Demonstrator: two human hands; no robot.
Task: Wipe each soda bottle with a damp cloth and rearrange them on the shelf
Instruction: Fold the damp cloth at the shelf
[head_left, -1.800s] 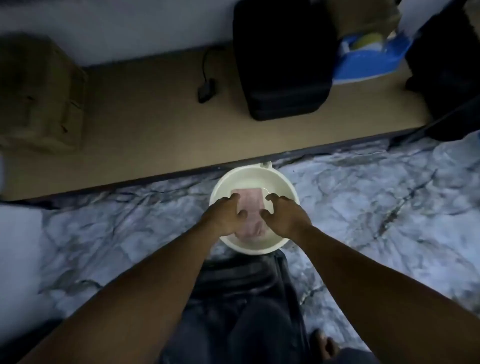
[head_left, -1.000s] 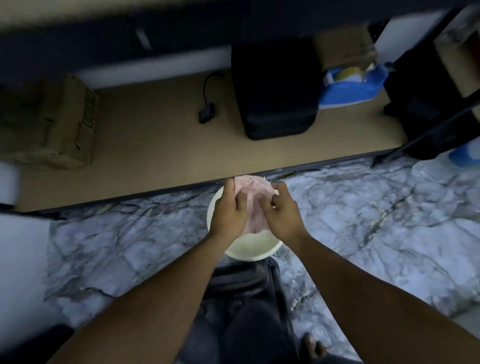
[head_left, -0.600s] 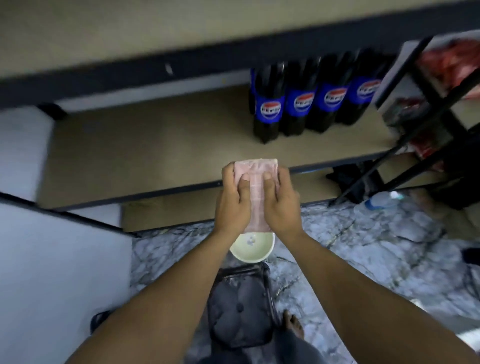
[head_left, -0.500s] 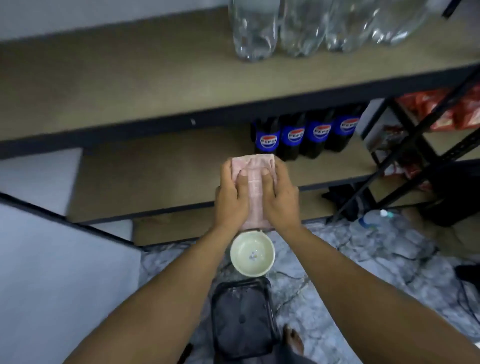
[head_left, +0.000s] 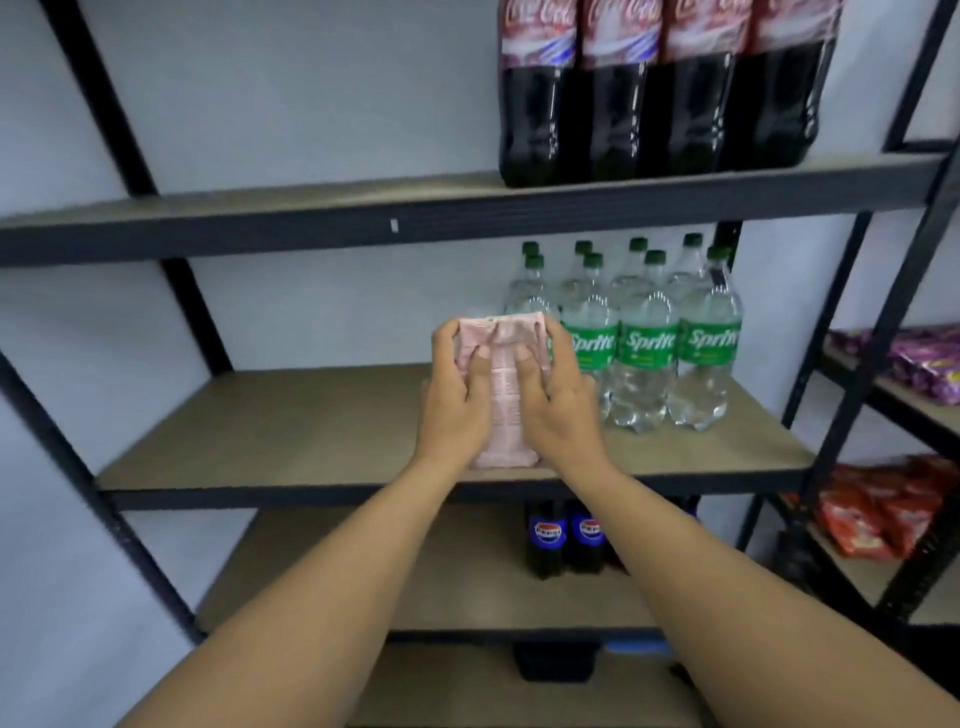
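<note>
Where two bare forearms reach forward from the lower edge of the head view, the left hand (head_left: 457, 395) and the right hand (head_left: 558, 410) grip a folded pale-pink cloth (head_left: 504, 400) between them. Each hand's fingers wrap round one long side of the cloth and the thumbs lie on its near face. The cloth is held upright in front of the tan middle shelf board (head_left: 311, 421) of a black metal-framed rack, above the board's front edge and somewhat right of its middle. It overlaps the leftmost of the clear green-labelled Sprite bottles (head_left: 649, 343); whether it touches that bottle cannot be told. These green-capped bottles stand upright in two rows, close together, at the right end of the middle board. On the tan upper shelf board (head_left: 311, 202), four dark cola bottles with red Coca-Cola labels (head_left: 649, 104) stand side by side at the right end, near the front edge, their tops cut off by the frame. On the tan lower shelf board (head_left: 441, 582), dark blue-labelled Pepsi bottles (head_left: 545, 535) stand upright toward the right, partly hidden behind the right forearm. A black box-shaped object (head_left: 553, 662), blurred, sits on the lowest board. A second rack adjoins on the right, carrying purple snack packets (head_left: 924, 364) on one board and red snack packets (head_left: 878, 514) on the board beneath. A pale wall (head_left: 311, 104) lies behind both racks.
</note>
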